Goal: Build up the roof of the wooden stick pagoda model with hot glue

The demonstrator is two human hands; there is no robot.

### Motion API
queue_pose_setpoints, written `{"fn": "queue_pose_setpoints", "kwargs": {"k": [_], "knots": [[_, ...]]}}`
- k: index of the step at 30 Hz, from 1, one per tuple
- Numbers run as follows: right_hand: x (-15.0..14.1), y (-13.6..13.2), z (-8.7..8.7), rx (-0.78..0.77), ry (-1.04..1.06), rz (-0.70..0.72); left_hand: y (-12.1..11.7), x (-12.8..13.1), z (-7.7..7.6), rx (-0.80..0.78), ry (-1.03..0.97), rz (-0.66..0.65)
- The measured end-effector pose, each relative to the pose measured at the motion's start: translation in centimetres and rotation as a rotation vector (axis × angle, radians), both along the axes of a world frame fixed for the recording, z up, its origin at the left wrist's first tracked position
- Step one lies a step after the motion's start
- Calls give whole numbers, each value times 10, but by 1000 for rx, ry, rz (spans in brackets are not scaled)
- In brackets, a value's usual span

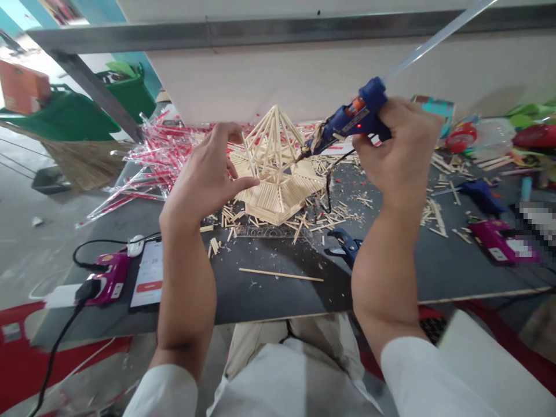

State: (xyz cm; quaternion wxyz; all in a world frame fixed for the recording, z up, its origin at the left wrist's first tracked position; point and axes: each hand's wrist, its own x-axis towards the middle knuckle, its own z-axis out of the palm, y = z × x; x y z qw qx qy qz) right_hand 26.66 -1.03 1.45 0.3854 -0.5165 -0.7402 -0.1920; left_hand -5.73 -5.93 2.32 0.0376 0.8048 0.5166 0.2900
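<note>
A tiered model (278, 194) built from thin wooden sticks stands on the table, with a peaked frame of slanted sticks at its top. My left hand (208, 171) is at its left side, fingers curved round the edge and thumb against the front of the upper frame. My right hand (395, 145) grips a blue hot glue gun (347, 119), a red light lit on its body. Its nozzle points down-left at the right side of the frame, and a long clear glue stick (434, 43) sticks out of its back. Whether the nozzle touches the wood I cannot tell.
Cut stick pieces lie round the model, over a clear ruler (273, 231). A single stick (281, 274), blue-handled pliers (345, 246), a phone (147, 272), purple power strips (110, 278) and a second glue gun (482, 194) share the table. Red-and-clear plastic wrappers (160, 156) pile behind left.
</note>
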Motion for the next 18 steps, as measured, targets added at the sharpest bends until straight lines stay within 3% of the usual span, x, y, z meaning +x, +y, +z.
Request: {"fn": "queue_pose_setpoints", "kwargs": {"k": [18], "knots": [[-5, -13, 10, -76, -81, -71, 1, 0, -2, 12, -2, -8]]}}
